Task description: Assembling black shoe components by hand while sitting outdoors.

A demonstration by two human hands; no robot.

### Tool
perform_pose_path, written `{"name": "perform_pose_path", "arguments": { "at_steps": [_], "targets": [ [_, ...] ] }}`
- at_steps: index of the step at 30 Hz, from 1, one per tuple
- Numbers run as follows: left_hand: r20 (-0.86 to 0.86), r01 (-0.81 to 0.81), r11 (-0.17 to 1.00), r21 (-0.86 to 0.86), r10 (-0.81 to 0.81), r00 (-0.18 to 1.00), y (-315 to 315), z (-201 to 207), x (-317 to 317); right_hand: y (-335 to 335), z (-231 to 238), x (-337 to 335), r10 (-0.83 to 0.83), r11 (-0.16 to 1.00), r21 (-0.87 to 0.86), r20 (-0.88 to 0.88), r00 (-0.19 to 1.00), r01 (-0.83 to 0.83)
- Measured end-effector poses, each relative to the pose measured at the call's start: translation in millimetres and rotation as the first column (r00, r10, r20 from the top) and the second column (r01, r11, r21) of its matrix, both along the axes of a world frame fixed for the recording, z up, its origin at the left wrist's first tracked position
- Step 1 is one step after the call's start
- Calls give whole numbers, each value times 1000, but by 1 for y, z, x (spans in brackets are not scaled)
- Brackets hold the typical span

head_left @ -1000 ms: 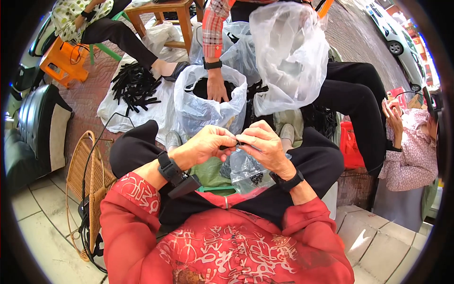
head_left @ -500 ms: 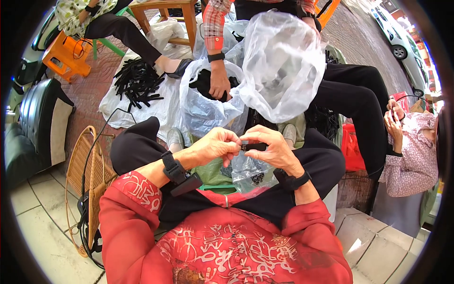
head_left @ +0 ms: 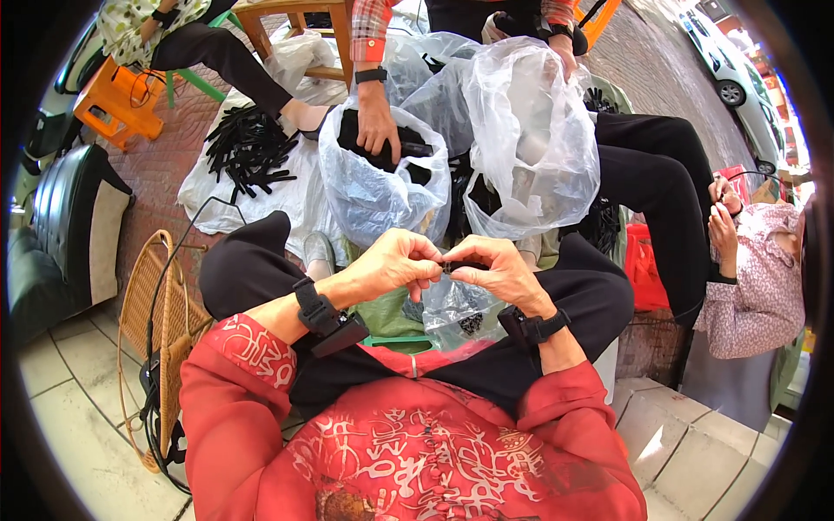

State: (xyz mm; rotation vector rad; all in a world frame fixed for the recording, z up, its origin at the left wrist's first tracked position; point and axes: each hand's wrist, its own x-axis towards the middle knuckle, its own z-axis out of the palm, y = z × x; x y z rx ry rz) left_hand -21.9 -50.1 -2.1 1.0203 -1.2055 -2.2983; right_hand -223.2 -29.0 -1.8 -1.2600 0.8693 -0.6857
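Note:
Before my lap, my left hand [head_left: 401, 265] and my right hand [head_left: 499, 271] meet fingertip to fingertip. My right fingers and thumb grip a short black piece [head_left: 467, 264], mostly covered by them. Its exact kind cannot be made out. The left thumb and forefinger are pinched at its end, on a small part too tiny to name. Just below the hands, a clear plastic bag [head_left: 452, 314] with small dark bits lies between my legs. Past the hands stands a whitish plastic bag [head_left: 382, 204] of black pieces, with a co-worker's hand [head_left: 379, 130] reaching inside.
The co-worker's other hand is at a second clear bag [head_left: 534, 156]. A heap of black strips [head_left: 248, 149] lies on a white sheet at the far left. A wicker chair [head_left: 152, 339] stands to my left. Another person [head_left: 747, 278] sits at the right, beside a red basket [head_left: 645, 269].
The black piece shows less now between my fingers; my hands stay nearly in place. The co-worker's hand moved slightly left with the whitish bag, and the second bag shifted and sank lower.

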Motion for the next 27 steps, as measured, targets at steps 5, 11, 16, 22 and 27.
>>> {"name": "perform_pose_path", "arguments": {
  "at_steps": [5, 11, 16, 22, 27],
  "targets": [
    [1, -27, 998, -63, 27, 1000, 1, 2, -2, 4, -3, -2, -35, 995, 100, 46, 998, 31],
    [14, -66, 995, -75, 67, 998, 0, 1, -1, 7, -4, 3, -86, 979, 191, 94, 992, 67],
    [28, -62, 996, -59, 63, 998, 1, -2, -3, 7, -4, 4, -111, 957, 279, 95, 989, 80],
    [144, -11, 986, -169, 36, 989, 1, 2, -3, 6, -4, 6, -57, 929, 368, 29, 998, 43],
    [142, -22, 987, -159, 45, 989, 4, -1, -4, 11, -6, 8, -63, 926, 374, 4, 998, 57]
  ]
}}
